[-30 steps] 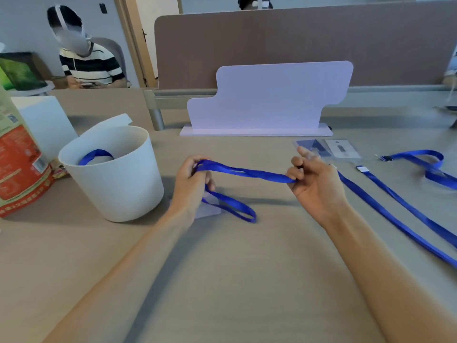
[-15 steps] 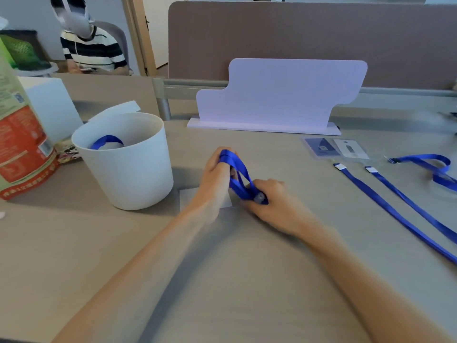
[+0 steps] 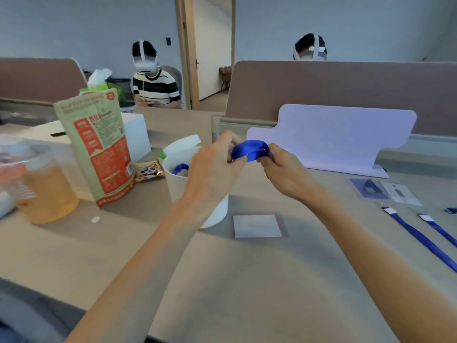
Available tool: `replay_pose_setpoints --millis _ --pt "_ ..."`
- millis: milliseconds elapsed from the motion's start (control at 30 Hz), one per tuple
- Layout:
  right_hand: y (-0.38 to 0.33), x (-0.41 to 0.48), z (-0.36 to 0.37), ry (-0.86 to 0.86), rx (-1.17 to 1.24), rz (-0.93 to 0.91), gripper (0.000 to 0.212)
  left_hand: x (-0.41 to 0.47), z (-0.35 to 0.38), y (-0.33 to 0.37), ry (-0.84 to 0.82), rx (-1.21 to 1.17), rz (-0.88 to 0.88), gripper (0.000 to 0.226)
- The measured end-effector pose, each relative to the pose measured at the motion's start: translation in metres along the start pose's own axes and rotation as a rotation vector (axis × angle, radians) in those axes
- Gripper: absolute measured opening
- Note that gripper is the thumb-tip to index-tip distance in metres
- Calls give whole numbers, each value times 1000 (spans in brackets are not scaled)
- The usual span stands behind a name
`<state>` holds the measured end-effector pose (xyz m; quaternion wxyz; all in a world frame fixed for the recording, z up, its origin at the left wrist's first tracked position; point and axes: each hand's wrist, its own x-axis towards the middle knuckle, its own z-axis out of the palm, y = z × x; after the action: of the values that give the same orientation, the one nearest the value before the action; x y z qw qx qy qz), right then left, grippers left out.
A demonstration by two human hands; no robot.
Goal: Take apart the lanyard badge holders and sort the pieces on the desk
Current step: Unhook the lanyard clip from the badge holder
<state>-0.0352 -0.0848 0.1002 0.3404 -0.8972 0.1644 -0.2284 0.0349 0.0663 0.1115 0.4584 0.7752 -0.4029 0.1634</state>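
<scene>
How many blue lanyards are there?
4: one coiled blue fabric lanyard between left hand and right hand; one in the white plastic cup; two flat at right. Others may hide.

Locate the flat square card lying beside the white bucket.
Head view, centre: the card lies flat on the desk, just right of the white bucket's base.

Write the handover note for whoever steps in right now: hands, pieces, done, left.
Left hand and right hand both grip one bundled blue lanyard, held above the desk near the white bucket.
Done: one lanyard lies in the bucket; a clear sleeve lies on the desk in front.
Left: drop the held lanyard, probably into the bucket; two more lanyards and two sleeves wait at right.
</scene>
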Motion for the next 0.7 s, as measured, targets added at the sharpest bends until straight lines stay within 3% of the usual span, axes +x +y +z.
replay_pose_setpoints --millis 100,200,333,433,533,700 --pt "-46 36 20 -80 -138 -140 29 17 -46 -20 -5 89 -67 21" --pt "-77 65 40 -167 -301 -203 29 28 -74 -49 -50 307 -74 16" --pt "-102 76 61 -401 -558 -252 27 34 -88 -81 -244 634 -134 19" --pt "-107 84 63 -511 -501 -252 31 41 -95 -89 -345 580 -259 37" --pt "-110 85 53 -457 -267 -237 46 44 -100 -86 -388 510 -291 47" --pt "-106 67 39 -171 -82 -288 31 31 -93 -58 -291 362 -207 36"
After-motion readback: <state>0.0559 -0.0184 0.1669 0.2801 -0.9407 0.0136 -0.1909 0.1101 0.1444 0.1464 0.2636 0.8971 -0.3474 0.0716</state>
